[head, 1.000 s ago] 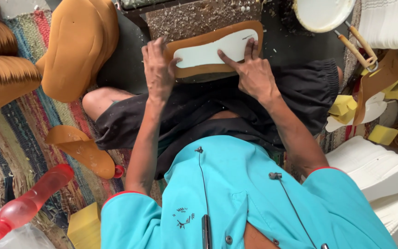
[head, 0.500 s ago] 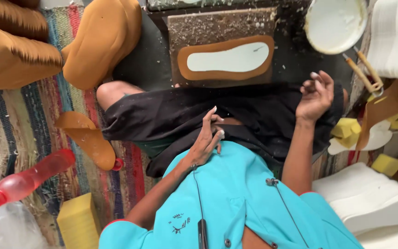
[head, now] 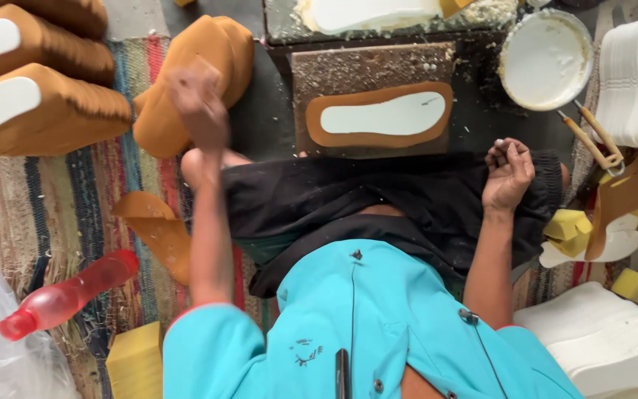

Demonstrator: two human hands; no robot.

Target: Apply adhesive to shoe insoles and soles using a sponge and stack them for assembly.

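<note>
A white insole on a tan leather piece (head: 379, 116) lies on a worn board (head: 371, 70) in front of my lap. My left hand (head: 199, 109) is blurred and stretched out to the left, over the pile of tan leather pieces (head: 186, 81); I cannot tell whether it holds anything. My right hand (head: 507, 174) rests on my right knee with the fingers curled loosely and nothing visible in it.
A white bowl of glue (head: 546, 59) and a wooden-handled tool (head: 592, 140) sit at right. Stacks of white insoles (head: 636, 74) and leather-wrapped soles (head: 31, 111) flank me. A red bottle (head: 64, 295), yellow sponges (head: 136, 362) and a striped rug (head: 60, 199) lie around.
Both hands left the insole on the board. My left hand went back to my chest and then out to the left over the leather pile. My right hand settled on my knee.
</note>
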